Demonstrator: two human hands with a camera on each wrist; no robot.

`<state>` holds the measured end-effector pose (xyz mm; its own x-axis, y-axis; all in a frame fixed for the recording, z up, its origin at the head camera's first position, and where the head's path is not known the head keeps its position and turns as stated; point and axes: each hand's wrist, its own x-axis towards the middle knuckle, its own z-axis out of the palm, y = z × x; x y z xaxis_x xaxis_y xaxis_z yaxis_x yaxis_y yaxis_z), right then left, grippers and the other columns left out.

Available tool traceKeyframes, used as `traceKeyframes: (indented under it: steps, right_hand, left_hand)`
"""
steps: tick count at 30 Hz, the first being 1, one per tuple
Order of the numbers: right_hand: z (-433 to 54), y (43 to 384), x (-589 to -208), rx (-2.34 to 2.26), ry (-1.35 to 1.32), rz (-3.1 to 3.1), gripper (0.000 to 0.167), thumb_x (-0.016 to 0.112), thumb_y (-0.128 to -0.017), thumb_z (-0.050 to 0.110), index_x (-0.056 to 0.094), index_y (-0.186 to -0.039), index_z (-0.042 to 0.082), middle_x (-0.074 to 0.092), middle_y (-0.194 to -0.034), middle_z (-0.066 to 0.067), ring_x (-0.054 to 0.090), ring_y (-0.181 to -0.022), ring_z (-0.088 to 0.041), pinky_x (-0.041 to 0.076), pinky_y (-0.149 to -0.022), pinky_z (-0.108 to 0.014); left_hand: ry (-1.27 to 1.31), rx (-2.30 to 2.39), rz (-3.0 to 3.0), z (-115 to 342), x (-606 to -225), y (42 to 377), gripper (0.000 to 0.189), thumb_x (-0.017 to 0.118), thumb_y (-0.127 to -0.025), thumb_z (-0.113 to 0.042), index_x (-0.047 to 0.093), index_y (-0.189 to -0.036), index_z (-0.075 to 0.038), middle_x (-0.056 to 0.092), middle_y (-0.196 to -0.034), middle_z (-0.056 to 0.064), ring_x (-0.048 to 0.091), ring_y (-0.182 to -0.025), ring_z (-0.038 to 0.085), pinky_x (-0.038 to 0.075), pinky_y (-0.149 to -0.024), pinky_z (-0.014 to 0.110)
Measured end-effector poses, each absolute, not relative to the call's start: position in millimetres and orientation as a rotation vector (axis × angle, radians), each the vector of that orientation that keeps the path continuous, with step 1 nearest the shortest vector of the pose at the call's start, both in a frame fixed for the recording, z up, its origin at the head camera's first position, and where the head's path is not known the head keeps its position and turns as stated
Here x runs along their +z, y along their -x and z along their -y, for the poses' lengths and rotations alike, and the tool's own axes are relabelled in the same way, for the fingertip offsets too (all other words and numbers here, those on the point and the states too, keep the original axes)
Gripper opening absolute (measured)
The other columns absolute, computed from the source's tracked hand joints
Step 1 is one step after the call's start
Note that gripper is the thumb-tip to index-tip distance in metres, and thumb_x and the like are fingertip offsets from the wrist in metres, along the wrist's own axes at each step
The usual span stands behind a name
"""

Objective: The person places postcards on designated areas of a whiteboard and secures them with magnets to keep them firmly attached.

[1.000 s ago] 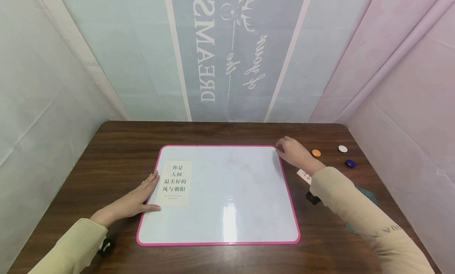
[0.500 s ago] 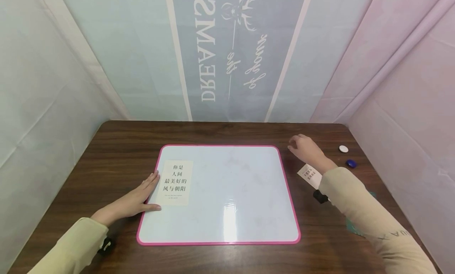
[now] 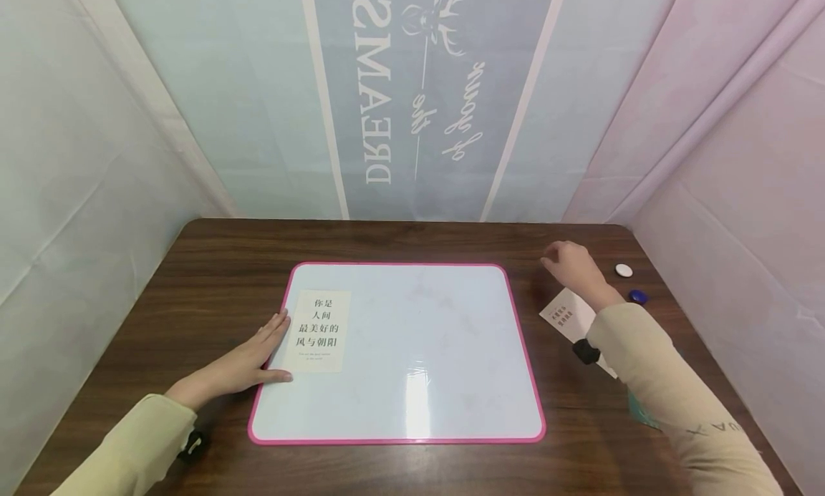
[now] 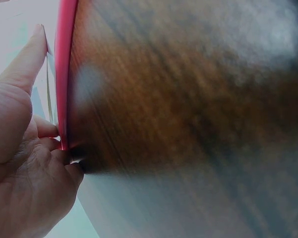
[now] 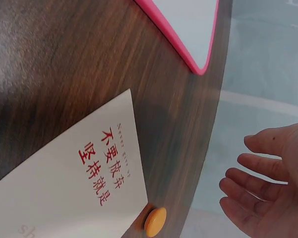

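A white board (image 3: 425,338) with a pink rim lies on the table. My left hand (image 3: 248,360) rests on its left edge, thumb and fingers spread beside a cream card (image 3: 322,331) with black Chinese print. Right of the board, my right hand (image 3: 576,265) is raised above the table, holding nothing. Its fingers (image 5: 248,184) hang loosely bent in the right wrist view. Below that hand lies a pale card with red print (image 5: 106,163). Near the card's corner is an orange round magnet (image 5: 155,222), hidden behind the right hand and wrist in the head view.
A white round magnet (image 3: 623,270) and a blue one (image 3: 637,296) lie at the table's right side. A green flat piece (image 3: 641,412) shows partly from under the right sleeve (image 3: 670,381). Fabric walls (image 3: 425,202) enclose the back and sides.
My right hand has moved rightward from the board's top right corner, uncovering more of the pale card and covering the orange magnet in the head view. The left hand stays put.
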<state>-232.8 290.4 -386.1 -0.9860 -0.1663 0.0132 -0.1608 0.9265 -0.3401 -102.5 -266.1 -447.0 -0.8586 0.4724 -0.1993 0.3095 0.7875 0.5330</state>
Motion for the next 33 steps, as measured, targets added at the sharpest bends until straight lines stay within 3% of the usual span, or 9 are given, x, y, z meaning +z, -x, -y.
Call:
traceKeyframes:
  steps: [4, 7, 10, 13, 18, 33]
  right_hand:
    - [-299, 235, -388, -0.598, 0.189, -3.087, 0.032, 0.049, -0.091, 0.014, 0.053, -0.111, -0.011, 0.056, -0.105, -0.031, 0.057, -0.089, -0.038, 0.047, -0.074, -0.049]
    - [-305, 235, -388, -0.648, 0.096, -3.069, 0.032, 0.049, -0.092, 0.015, 0.053, -0.111, -0.011, 0.059, -0.094, -0.026, 0.059, -0.071, -0.028, 0.049, -0.062, -0.038]
    - [-309, 234, -388, -0.679, 0.02, -3.031, 0.035, 0.048, -0.093, 0.016, 0.051, -0.113, -0.012, 0.06, -0.092, -0.026, 0.061, -0.066, -0.025, 0.05, -0.059, -0.034]
    - [-312, 235, -389, -0.681, -0.022, -3.01, 0.038, 0.047, -0.094, 0.018, 0.049, -0.114, -0.014, 0.057, -0.099, -0.031, 0.062, -0.079, -0.035, 0.051, -0.069, -0.042]
    - [-316, 236, -390, -0.668, -0.042, -3.021, 0.039, 0.046, -0.093, 0.017, 0.049, -0.114, -0.015, 0.054, -0.107, -0.034, 0.052, -0.098, -0.047, 0.044, -0.081, -0.053]
    - [-331, 241, -399, -0.712, -0.201, -3.002, 0.041, 0.051, -0.091, 0.018, 0.051, -0.111, -0.018, 0.054, -0.105, -0.034, 0.05, -0.095, -0.045, 0.046, -0.075, -0.048]
  left_hand:
    - [-0.599, 0.707, -2.657, 266, -448, 102, 0.104, 0.066, -0.074, -0.052, 0.013, -0.142, 0.006, 0.004, -0.15, 0.023, 0.006, -0.136, 0.041, 0.016, -0.104, 0.058]
    - [-0.599, 0.703, -2.66, 267, -449, 102, 0.105, 0.066, -0.074, -0.052, 0.013, -0.143, 0.006, 0.003, -0.15, 0.022, 0.006, -0.136, 0.04, 0.016, -0.104, 0.058]
    - [-0.598, 0.702, -2.662, 267, -450, 102, 0.105, 0.066, -0.074, -0.052, 0.013, -0.143, 0.006, 0.004, -0.15, 0.022, 0.007, -0.136, 0.04, 0.016, -0.104, 0.057]
    - [-0.596, 0.705, -2.661, 266, -449, 102, 0.104, 0.067, -0.074, -0.051, 0.013, -0.142, 0.007, 0.004, -0.15, 0.023, 0.007, -0.136, 0.041, 0.016, -0.104, 0.058]
    - [-0.597, 0.715, -2.659, 266, -448, 102, 0.104, 0.067, -0.074, -0.05, 0.013, -0.142, 0.007, 0.004, -0.15, 0.023, 0.007, -0.135, 0.041, 0.016, -0.104, 0.058]
    - [-0.596, 0.711, -2.663, 264, -446, 103, 0.103, 0.068, -0.074, -0.048, 0.014, -0.142, 0.008, 0.005, -0.15, 0.024, 0.008, -0.135, 0.042, 0.017, -0.104, 0.059]
